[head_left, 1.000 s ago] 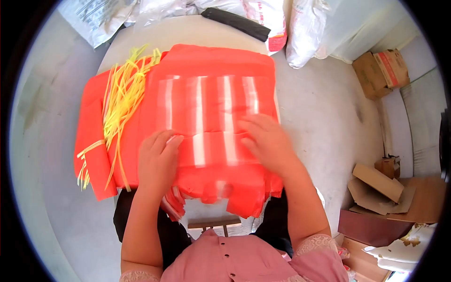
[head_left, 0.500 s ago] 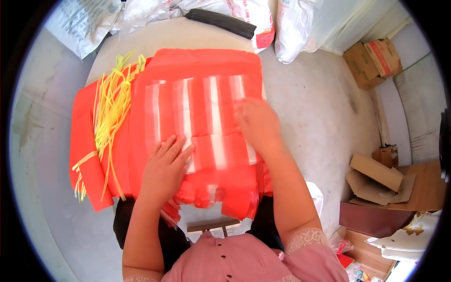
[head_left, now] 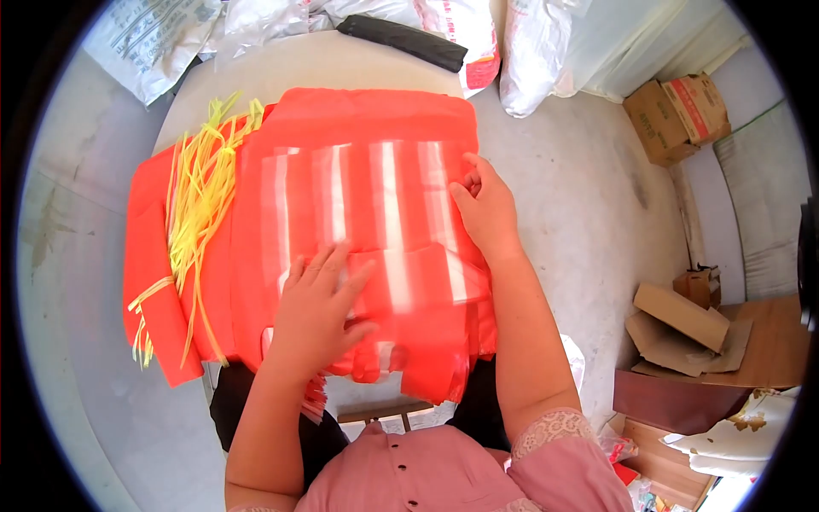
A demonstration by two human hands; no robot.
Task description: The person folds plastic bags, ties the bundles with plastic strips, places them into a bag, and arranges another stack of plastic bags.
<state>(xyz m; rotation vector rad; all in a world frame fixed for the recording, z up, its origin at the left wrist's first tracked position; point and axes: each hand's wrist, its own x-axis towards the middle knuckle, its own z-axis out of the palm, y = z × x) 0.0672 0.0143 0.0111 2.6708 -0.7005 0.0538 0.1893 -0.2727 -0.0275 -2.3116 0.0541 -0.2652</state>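
Observation:
A stack of thin red sheets with whitish lengthwise stripes [head_left: 367, 235] lies flat in front of me; they look like plastic bags, with ragged ends hanging over the near edge. My left hand [head_left: 320, 311] is over its near-left part, fingers spread and slightly blurred; I cannot tell whether it touches. At the right edge of the stack is my right hand [head_left: 488, 203], its fingers bent and the thumb apart, nothing visible in them. Yellow tie strips [head_left: 205, 196] lie bunched left of the striped stack. Beside them is a red roll [head_left: 177, 328] tied with a yellow strip.
A beige round tabletop [head_left: 256, 72] carries the red material. At its far side lie a black rolled bundle [head_left: 401, 43] and white sacks [head_left: 533, 55]. Cardboard boxes [head_left: 678, 115] stand far right, with an opened carton [head_left: 682, 328] on a brown cabinet [head_left: 674, 392] nearer me.
My right hand has moved right and slightly up from the striped area to the stack's right edge. My left hand has shifted slightly right, its fingers spreading wider.

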